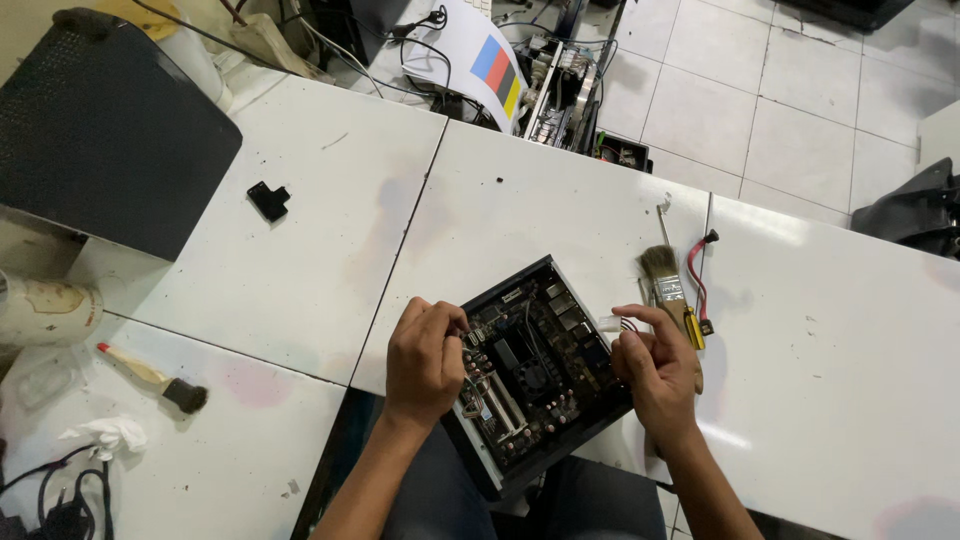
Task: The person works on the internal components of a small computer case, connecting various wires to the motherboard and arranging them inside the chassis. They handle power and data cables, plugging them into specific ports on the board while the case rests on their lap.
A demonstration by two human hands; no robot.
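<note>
- We see the circuit board [535, 370] in its shallow black case lying at the near edge of the white tabletop [540, 200], one corner hanging over that edge toward us.
- Its long axis runs slantwise, from the near left up to the far right, so neither long side lines up with the tabletop's edge.
- Our left hand [425, 360] rests on the board's left side, fingers curled close together and pinching down onto something small among the parts; what it grips is too small to tell.
- Our right hand [655, 370] sits just off the board's right edge, thumb and fingers closed on a small white plug [610, 323] with thin wires.
- The plug lies just beside the board's far right corner, so the board is to the left of those fingers and slightly nearer us.
- The left hand is the one actually on the board; the right is touching only the plug.
- A flat paintbrush [665, 285] and a red cable [698, 280] lie just beyond the right hand; another brush [150, 378] lies well apart, near the left edge.
</note>
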